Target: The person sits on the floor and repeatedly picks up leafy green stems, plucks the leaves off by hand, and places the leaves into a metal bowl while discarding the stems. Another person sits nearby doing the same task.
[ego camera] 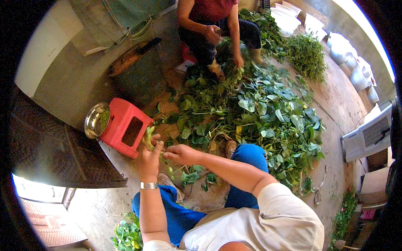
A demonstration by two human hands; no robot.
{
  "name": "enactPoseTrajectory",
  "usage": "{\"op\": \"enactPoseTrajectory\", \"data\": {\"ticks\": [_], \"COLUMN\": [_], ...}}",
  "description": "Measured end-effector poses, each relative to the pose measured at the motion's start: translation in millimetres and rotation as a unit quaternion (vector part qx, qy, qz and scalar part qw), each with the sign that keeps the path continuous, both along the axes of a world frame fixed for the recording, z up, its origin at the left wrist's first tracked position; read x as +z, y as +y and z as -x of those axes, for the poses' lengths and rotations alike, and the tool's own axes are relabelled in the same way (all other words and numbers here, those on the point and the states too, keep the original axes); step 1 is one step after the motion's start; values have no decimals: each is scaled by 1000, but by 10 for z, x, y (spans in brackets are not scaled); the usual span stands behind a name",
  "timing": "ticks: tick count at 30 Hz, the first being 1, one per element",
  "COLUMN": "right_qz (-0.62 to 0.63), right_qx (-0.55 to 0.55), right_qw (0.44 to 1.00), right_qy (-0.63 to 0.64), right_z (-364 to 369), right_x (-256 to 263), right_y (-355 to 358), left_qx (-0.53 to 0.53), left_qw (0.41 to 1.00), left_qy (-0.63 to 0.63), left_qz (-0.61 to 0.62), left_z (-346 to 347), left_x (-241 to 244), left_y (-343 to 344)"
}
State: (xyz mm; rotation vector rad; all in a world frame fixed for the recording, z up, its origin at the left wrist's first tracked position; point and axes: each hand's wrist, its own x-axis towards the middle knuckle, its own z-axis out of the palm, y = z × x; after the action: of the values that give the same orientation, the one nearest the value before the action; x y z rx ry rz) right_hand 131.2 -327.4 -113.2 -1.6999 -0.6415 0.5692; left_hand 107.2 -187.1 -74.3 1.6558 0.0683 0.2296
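Note:
My left hand (150, 160), with a metal band at the wrist, is closed around a few pale green bean pods (149, 133) that stick up past the fingers. Right beside it, my right hand (182, 154) has its fingertips pinched together at a thin green stem, partly hidden and blurred. A steel bowl (89, 120) holding green beans (104, 120) sits tilted in view, on a red plastic stool (114, 125) to the left of my hands. Beyond my hands spreads a large heap of uprooted leafy bean plants (267, 116).
Another person (213, 9) sits across the heap, one hand (238, 61) among the plants. A dark bin (138, 78) stands at back left. White tubs (285, 20) and a stripped-plant pile (306, 55) are at back right. More leaves (127, 233) lie at lower left.

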Motion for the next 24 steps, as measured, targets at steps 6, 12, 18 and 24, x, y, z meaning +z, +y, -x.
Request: {"op": "enactPoseTrajectory", "data": {"ticks": [6, 12, 18, 24], "right_qz": [-44, -56, -204, -198], "right_qx": [-101, -63, -14, -16], "right_qw": [994, 939, 920, 921], "right_qy": [22, 332, 336, 334], "right_z": [-133, -220, -149, -90], "right_x": [120, 144, 99, 113], "right_y": [-143, -218, -183, -173], "left_qx": [-39, -142, -87, -116], "left_qw": [993, 984, 994, 992], "left_qy": [67, 83, -2, -2], "left_qz": [92, -65, -65, -55], "left_z": [25, 120, 62, 114], "left_x": [-42, 177, 58, 81], "left_y": [-28, -33, -17, -15]}}
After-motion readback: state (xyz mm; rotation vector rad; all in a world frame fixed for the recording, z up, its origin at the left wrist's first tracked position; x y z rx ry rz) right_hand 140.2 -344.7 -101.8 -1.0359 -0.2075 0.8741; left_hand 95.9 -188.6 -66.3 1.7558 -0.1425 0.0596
